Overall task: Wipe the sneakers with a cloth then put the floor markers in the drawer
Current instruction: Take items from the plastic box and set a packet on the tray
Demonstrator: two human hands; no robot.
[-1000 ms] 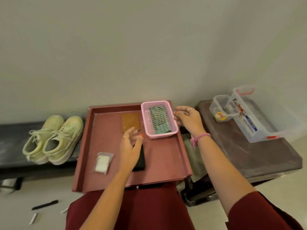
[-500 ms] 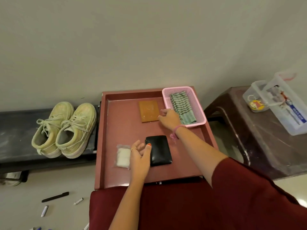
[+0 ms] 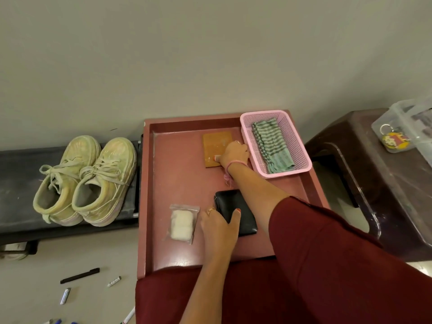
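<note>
A pair of pale yellow-green sneakers (image 3: pixel 86 181) stands on a low black bench (image 3: pixel 14 183) at the left. The open reddish drawer (image 3: pixel 177 183) lies in front of me. My right hand (image 3: pixel 233 153) grips the right edge of a flat orange-brown cloth (image 3: pixel 214 146) at the drawer's back, thumb on top. My left hand (image 3: pixel 218 228) rests in the drawer, thumb on a black wallet (image 3: pixel 243 213). A black floor marker (image 3: pixel 79 275) and several small markers (image 3: pixel 114 281) lie on the floor at the lower left.
A pink basket (image 3: pixel 301 146) with a folded green striped cloth (image 3: pixel 272 146) sits in the drawer's back right corner. A clear bag of white pads (image 3: pixel 182 222) lies left of the wallet. A dark stool (image 3: pixel 374 183) with a clear box (image 3: pixel 409 127) stands at the right.
My right hand left the pink basket's edge and came down onto the orange-brown cloth. My left hand settled lower beside the wallet. The view swung left and closer.
</note>
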